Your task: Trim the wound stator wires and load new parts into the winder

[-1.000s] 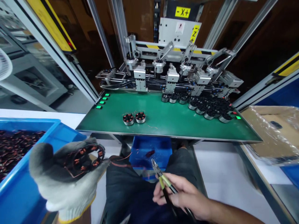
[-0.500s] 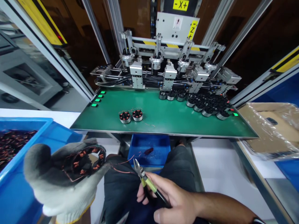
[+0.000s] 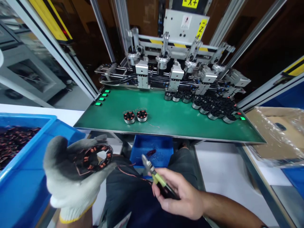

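My left hand (image 3: pixel 71 177), in a grey and white knit glove, is closed around a motor stator (image 3: pixel 97 158), a black ring with copper windings facing up. Loose copper wires (image 3: pixel 128 172) trail from it to the right, toward my other hand. Bare and closed, my right hand (image 3: pixel 179 191) grips side cutters (image 3: pixel 158 179) with yellow-green and black handles. Their jaws point up and left, apart from the stator. One wire end reaches the fingers of my right hand; whether they pinch it I cannot make out.
Two wound stators (image 3: pixel 135 117) stand on the green bench (image 3: pixel 114 104), more crowd its right side (image 3: pixel 211 107) under a clamping machine (image 3: pixel 175 71). A blue bin (image 3: pixel 26 186) of stators is at left, a blue tray (image 3: pixel 163 152) below, a plastic-lined carton (image 3: pixel 280 133) at right.
My left hand has moved right with the stator. The side cutters have shifted up and right, and a copper wire now runs to my right hand's fingers. The whole view has shifted slightly.
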{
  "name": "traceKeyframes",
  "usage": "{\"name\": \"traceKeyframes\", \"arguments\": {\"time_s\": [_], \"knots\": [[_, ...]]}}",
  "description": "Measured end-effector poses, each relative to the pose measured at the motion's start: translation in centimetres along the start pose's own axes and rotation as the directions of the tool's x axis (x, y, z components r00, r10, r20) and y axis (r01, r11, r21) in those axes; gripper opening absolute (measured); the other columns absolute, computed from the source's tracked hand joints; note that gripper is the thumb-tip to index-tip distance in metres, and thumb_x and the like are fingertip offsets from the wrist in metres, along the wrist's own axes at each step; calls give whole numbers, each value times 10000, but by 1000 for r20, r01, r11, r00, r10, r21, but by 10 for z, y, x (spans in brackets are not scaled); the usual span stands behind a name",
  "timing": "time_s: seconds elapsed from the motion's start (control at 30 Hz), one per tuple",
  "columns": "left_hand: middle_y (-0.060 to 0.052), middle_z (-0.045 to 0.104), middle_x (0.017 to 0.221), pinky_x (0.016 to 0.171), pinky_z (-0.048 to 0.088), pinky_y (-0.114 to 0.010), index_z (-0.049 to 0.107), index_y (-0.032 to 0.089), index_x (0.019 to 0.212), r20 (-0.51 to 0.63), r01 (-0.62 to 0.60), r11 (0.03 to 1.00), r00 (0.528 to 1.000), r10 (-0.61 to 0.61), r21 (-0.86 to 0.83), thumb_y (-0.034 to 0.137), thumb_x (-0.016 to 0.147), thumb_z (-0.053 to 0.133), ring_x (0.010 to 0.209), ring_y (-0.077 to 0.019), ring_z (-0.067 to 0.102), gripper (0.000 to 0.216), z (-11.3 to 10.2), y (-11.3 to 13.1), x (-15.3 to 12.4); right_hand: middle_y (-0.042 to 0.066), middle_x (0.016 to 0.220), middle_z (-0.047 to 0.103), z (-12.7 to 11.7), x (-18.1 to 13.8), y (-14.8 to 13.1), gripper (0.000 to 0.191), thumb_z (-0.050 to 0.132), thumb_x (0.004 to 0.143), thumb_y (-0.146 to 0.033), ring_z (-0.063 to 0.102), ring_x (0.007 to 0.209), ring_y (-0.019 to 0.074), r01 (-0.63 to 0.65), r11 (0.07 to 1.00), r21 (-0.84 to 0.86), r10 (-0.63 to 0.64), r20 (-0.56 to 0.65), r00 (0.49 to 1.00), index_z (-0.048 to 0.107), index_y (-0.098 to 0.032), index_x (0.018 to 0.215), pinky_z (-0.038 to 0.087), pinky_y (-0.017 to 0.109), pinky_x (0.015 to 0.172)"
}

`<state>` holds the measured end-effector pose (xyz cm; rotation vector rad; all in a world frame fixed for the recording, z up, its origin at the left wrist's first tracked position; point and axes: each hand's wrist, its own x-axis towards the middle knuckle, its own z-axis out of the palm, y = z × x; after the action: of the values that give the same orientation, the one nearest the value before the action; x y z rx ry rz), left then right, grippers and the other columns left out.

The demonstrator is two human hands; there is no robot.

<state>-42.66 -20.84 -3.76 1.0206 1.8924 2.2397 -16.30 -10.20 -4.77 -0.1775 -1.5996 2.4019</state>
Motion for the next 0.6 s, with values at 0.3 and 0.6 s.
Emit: {"name": "traceKeyframes", "arguments": {"time_s": [0.3, 0.6], "knots": [[-28, 768, 1087, 829, 663, -323, 433, 318, 1523, 408, 97, 995, 909, -81, -17, 55, 602, 835, 970, -232, 763, 1038, 9, 9, -2, 81, 1100, 621, -23, 21, -72, 622, 581, 854, -50, 603, 841, 111, 112, 912, -394, -98, 56, 994, 440, -204, 1440, 524, 271, 761], [-113, 744, 1267, 911, 652, -398, 410, 269, 1554, 524, 11, 955, 834, -172, 295, 125, 597, 752, 1093, -322, 752, 1027, -1, 4, -25, 116, 1245, 685, -4, 78, -98, 696, 587, 727, -90, 681, 1096, 202, 213, 749, -628, -104, 206, 973, 506, -134, 1417, 548, 322, 982]]}}
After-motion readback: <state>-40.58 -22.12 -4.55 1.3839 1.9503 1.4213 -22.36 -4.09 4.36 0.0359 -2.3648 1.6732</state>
